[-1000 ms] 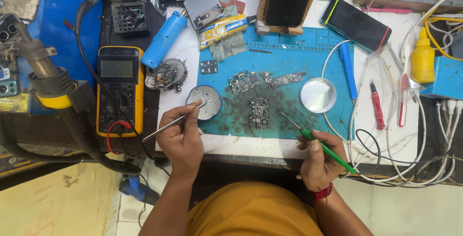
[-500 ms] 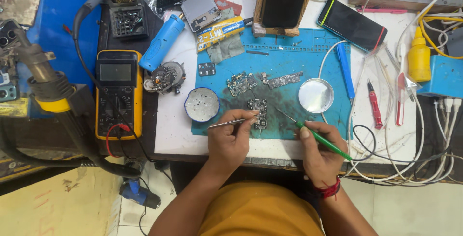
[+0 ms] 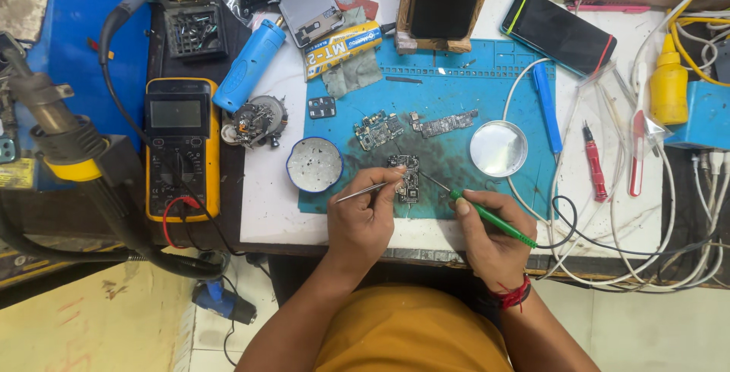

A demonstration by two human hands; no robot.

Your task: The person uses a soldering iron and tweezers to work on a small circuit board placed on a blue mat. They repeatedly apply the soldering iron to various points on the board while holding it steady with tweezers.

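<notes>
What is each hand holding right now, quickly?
Left hand: closed on thin metal tweezers, tips at the small dark circuit board.
Right hand: closed on a slim green-handled tool, tip by that board.

The scene is brightly and evenly lit from above, with colours strong and little noise. Shadows are short and soft, falling just under the left hand (image 3: pixel 365 224) and the right hand (image 3: pixel 490 235). The round metal lid (image 3: pixel 498 148) and the white worktop (image 3: pixel 266 212) glare pale, losing some detail. Focus is sharp at the centre; the small circuit board (image 3: pixel 407 178) stays readable. Toward the edges, straight lines bow slightly and the floor below is dimmer and softer.
</notes>
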